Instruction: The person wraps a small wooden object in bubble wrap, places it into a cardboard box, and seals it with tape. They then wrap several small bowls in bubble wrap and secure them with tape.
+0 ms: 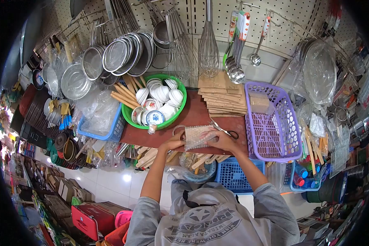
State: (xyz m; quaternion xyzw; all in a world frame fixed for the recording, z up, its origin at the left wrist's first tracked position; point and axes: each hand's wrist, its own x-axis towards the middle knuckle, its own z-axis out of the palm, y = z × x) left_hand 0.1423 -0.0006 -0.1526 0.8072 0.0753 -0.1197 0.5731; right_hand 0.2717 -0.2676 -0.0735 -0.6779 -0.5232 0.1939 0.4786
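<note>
Pegboard wall (225,24) w/ hung whisks (209,53) and steel lids (119,55); brown counter (194,115) below. L hand (174,142) and R hand (226,141) both closed on clear plastic packet (197,137), fingers curled round its ends. Contents pale, grid-textured; can't tell what. Packet is just below-right of green basin (129,114), at counter's near edge. Basin: round, plastic, holds white ceramic bowls (168,96). Scissors (228,132) right of basin, just beside R hand. Purple lattice basket (274,139) further right of basin, small cardboard box (259,102) inside.
</note>
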